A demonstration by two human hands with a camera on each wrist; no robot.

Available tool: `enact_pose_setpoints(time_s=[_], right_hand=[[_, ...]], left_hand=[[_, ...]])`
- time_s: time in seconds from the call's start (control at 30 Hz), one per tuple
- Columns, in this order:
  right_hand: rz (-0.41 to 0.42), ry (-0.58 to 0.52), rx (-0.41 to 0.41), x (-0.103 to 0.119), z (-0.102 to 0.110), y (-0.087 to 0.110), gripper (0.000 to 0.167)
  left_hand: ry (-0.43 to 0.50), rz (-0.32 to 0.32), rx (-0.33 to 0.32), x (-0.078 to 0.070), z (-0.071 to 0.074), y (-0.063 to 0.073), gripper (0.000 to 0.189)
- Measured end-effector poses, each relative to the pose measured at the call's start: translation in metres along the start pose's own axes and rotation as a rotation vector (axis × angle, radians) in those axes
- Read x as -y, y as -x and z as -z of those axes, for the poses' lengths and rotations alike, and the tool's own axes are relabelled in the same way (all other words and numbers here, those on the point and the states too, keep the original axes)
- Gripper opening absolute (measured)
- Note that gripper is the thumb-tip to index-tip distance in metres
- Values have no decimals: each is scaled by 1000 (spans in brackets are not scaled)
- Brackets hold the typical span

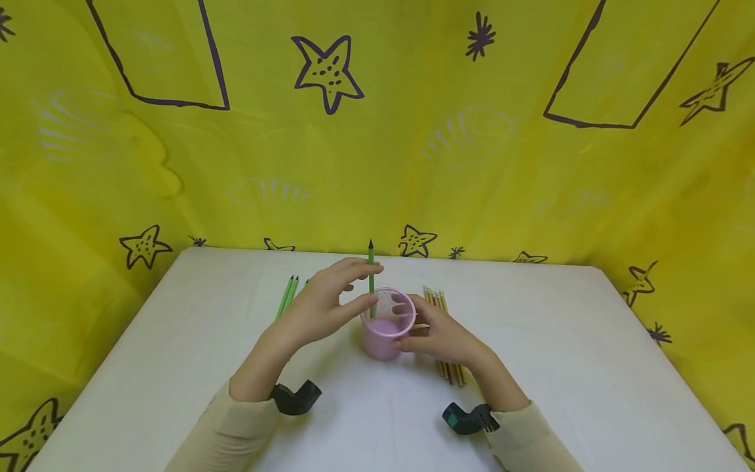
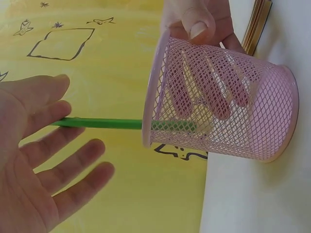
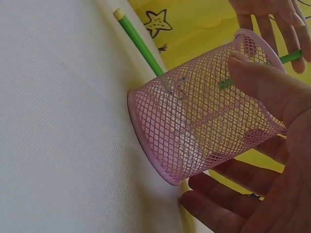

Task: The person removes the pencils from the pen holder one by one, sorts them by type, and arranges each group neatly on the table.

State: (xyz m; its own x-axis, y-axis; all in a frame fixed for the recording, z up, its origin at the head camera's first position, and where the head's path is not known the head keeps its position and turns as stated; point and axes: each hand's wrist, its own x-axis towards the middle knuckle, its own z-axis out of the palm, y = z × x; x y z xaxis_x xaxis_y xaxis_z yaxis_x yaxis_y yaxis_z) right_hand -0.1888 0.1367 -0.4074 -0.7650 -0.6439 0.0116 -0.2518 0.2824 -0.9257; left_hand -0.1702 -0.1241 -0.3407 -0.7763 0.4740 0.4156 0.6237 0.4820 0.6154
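My left hand pinches a green pencil near its upper part, black tip upward. The pencil stands nearly upright, its lower end inside the mouth of a pink mesh pencil cup. In the left wrist view, the pencil's light end shows through the mesh, above the cup's floor. My right hand grips the cup from the right, thumb on the near side and fingers round the far side. The cup stands on the white table, and no other pencil shows in it.
Several green pencils lie on the white table to the left, partly hidden by my left hand. A row of yellow and red pencils lies under and behind my right hand. A yellow patterned cloth hangs behind the table.
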Motion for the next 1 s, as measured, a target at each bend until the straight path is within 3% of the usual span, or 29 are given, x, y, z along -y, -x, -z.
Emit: enact_pose_setpoints(time_s=[0.2,0.5,0.83,1.0], right_hand=[[9,-18,6,0,0,-1,74],[18,-17,13,-4,0,-2,73],[9,-12,16,-3,0,-1,75],[7,-5,15,-2,0,-1,75]], left_hand=[[91,-40,-90,2,2,-2,40],[143,-11,-238,4,7,-3,31],[227,-12,-316,1,11,-3,29],[267,-6,-325,1,16,-3,28]])
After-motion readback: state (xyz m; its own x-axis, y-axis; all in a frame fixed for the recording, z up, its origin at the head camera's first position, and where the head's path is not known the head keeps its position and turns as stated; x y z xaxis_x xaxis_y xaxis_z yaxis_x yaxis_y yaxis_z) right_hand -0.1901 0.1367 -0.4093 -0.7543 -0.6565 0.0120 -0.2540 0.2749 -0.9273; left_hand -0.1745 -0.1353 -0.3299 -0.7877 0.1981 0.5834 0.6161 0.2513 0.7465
